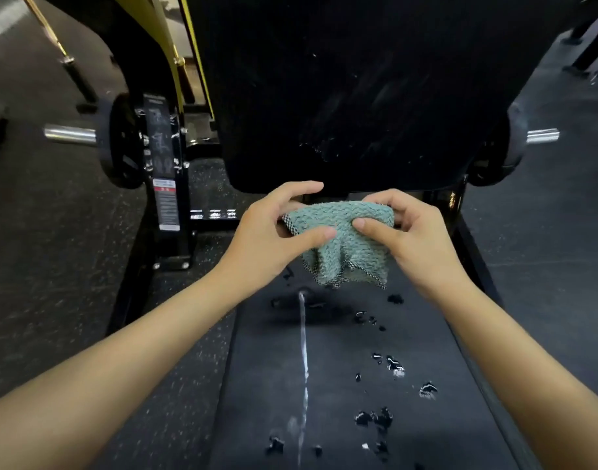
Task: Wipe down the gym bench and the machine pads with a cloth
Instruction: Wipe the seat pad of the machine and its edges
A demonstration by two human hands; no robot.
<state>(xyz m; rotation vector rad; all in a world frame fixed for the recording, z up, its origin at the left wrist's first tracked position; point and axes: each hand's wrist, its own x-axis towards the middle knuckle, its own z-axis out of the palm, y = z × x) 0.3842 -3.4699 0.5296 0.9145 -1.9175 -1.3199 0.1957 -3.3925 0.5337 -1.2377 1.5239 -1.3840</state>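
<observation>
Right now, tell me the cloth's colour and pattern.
Teal-green cloth with wavy ribbed weave and black-and-white checked edging, in the head view.

Bench (341, 385) top open below the cloth (341, 239), only droplets (392, 364) scattered on it. Back pad (358, 96) walls off the bench's far end. Plate (117, 140) and sleeve (70, 134) stand left of the bench.

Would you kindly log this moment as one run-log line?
left hand: holds cloth | right hand: holds cloth | cloth: above bench, not touching | bench: wet droplets, unwiped | back pad: smeared
</observation>
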